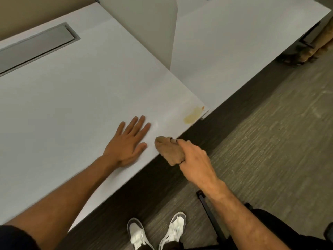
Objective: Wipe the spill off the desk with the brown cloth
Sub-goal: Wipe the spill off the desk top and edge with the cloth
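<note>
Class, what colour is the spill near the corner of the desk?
The spill is yellowish, with a small orange fleck at its far end; the head view shows it.

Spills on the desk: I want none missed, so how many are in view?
1. A yellowish spill lies at the desk's near right corner, beyond the brown cloth gripped by the right hand. None shows elsewhere; the arms may hide some.

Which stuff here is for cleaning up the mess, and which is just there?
For the job:
crumpled brown cloth, gripped by right hand
yellowish spill
white desk
left hand, flat on it

Just there:
grey cable tray lid
white sneakers
</note>
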Motion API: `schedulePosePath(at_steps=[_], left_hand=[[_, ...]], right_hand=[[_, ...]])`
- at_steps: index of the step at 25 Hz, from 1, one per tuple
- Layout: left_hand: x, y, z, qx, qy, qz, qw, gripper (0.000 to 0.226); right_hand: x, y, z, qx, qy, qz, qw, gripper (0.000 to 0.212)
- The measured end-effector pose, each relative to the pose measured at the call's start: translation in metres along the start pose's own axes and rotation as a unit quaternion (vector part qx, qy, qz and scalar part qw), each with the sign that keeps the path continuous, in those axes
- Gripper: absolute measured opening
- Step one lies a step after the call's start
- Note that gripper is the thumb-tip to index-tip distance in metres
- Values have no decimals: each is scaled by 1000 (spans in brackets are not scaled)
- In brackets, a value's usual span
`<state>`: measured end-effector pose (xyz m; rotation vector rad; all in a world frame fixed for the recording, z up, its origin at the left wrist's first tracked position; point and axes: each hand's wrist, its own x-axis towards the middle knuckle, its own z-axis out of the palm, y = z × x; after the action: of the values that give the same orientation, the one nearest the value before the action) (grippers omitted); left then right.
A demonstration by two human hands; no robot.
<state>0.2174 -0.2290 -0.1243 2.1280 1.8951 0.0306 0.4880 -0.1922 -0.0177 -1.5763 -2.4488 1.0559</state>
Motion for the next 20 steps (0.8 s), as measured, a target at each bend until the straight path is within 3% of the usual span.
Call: schedulePosePath(at_steps=[3, 5, 8, 11, 16, 20], left_hand=[[-4, 1, 3, -5, 8, 8, 1000, 69], [-1, -1, 0, 0, 7, 11, 1000, 70], [-3, 1, 3, 9, 9, 4, 1000, 73], [-2, 2, 3, -11, 8, -17, 1000, 75], [-3, 4, -2, -18, 7, -23, 1000, 71], [-3, 4, -2, -18, 15, -18, 1000, 70]], right_hand=[[10, -14, -19, 49, 103, -13, 993, 57], [41, -29, -20, -28, 138, -36, 989, 58], [76, -42, 8, -184, 74, 1, 980, 62], [73, -36, 53, -237, 66, 9, 969, 78], [48, -15, 61, -160, 90, -88, 979, 80], [39, -6, 45, 21, 203, -31, 978, 63]])
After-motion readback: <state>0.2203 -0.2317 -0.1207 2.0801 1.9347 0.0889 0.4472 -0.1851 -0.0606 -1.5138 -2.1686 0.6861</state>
